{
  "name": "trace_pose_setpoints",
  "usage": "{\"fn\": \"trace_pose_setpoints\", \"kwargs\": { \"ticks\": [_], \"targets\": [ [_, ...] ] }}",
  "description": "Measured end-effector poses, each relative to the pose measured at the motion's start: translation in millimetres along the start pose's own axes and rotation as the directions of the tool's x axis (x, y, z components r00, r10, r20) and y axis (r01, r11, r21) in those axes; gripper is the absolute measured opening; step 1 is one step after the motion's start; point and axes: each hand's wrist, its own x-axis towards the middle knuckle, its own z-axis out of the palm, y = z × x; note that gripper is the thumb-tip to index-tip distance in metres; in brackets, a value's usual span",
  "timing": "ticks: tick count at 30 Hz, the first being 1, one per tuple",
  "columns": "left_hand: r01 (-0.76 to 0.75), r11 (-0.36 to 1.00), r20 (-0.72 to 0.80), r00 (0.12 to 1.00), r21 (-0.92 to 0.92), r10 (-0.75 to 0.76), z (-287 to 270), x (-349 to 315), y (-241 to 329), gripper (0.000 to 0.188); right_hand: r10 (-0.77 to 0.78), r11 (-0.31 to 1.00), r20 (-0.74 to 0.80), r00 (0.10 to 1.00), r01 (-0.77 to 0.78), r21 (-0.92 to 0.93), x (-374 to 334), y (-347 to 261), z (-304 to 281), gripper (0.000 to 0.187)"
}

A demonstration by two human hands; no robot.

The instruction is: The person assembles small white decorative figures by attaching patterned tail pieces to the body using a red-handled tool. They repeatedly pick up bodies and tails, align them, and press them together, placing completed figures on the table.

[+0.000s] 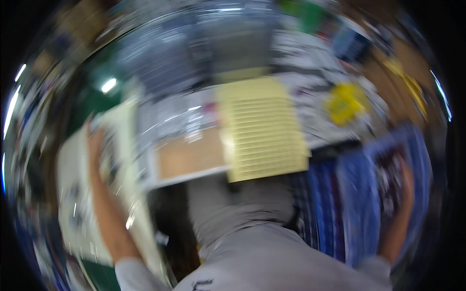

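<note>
The whole view is smeared by motion. My left hand [95,140] reaches out over a pale cream surface [128,145] on the left, beside small dark and whitish items that blur makes unreadable. My right hand [407,179] is at the far right, at a blue tray-like container [420,150] with dark reddish contents [391,169]. Whether it touches them I cannot tell, and the fingers of both hands are blurred. Between my arms a yellow sheet with rows of dark lines [264,126] lies over the front edge of the table.
Left of the yellow sheet is a brown panel [191,153] with a white border and glossy clear wrapping. White bags [315,111] and a yellow packet [345,104] lie to its right. Grey translucent bins [238,46] stand behind. Blue crates [357,208] stand beside my right leg.
</note>
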Motion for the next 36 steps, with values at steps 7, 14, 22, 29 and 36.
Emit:
{"fn": "trace_pose_setpoints", "kwargs": {
  "ticks": [7, 14, 22, 29, 36],
  "targets": [
    [-0.055, 0.655, -0.093, 0.978, 0.754, 0.189, -14.1, 31.0, -55.3, 0.08, -0.101, 0.807, -0.001, 0.995, 0.082, -0.585, 62.0, 136.0, -20.8, 0.042],
    [0.173, 0.623, -0.13, 0.985, 0.763, -0.114, 0.0, 35.6, -26.4, 0.099, 0.002, 0.934, -0.009, 1.0, -0.005, -0.356, 77.4, 112.6, 46.4, 0.035],
    [-0.331, 0.43, 0.188, 0.921, 0.84, 0.341, 42.2, -12.1, 157.5, 0.107, -0.081, 0.795, 0.121, 0.989, 0.138, -0.59, 104.8, 111.0, 70.8, 0.04],
    [-0.359, 0.926, 0.355, 0.886, 0.115, 0.299, 170.9, -113.8, 264.3, 0.052, -0.403, 0.81, 0.033, 0.915, 0.374, -0.451, -6.0, -56.3, -36.7, 0.036],
    [-0.184, 0.673, 0.48, 0.57, -0.716, 0.667, 340.7, -219.1, 342.2, 0.071, -0.865, 0.297, 0.334, 0.374, 0.919, -0.261, -125.7, -252.5, 82.2, 0.034]
  ]
}}
